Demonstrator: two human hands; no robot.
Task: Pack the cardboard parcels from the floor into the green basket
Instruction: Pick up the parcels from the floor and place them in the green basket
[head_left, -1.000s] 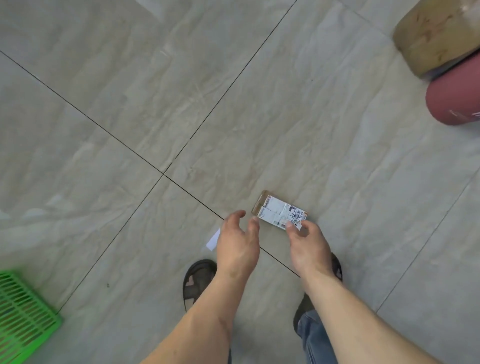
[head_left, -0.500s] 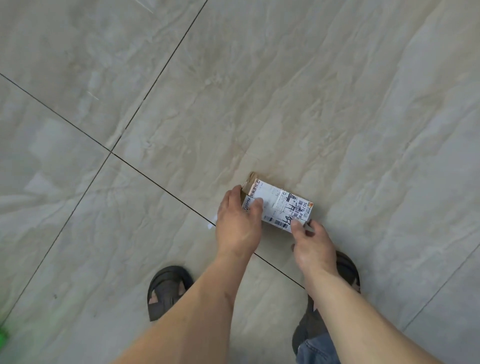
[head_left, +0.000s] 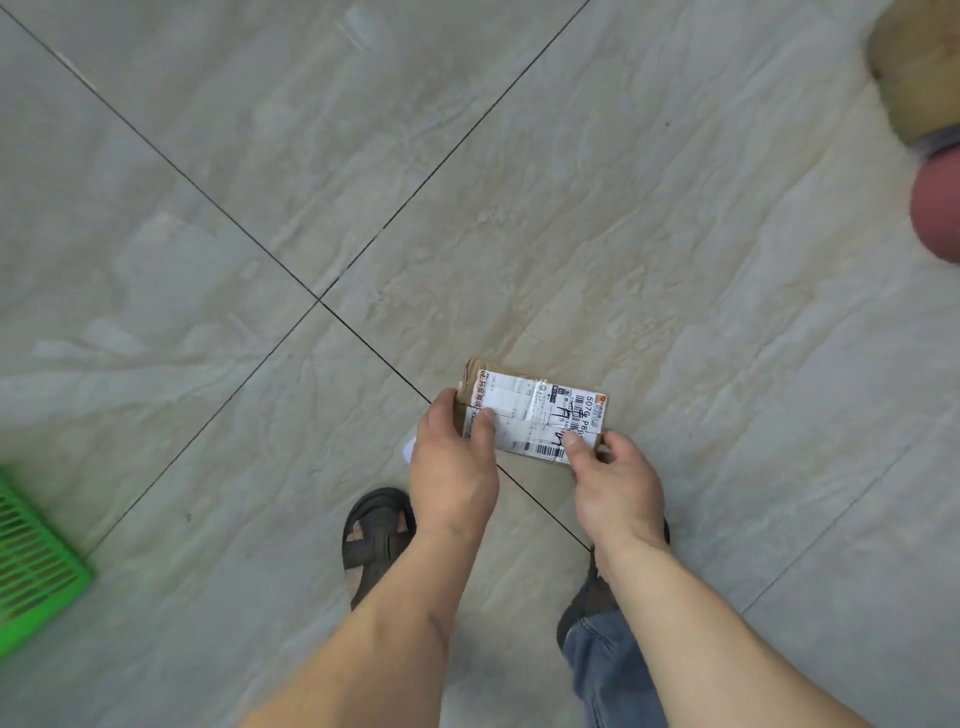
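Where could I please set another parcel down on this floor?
Bare tile lies between the green basket and the left hand, and ahead of the small parcel. The top right corner is crowded by a brown parcel and a pink object.
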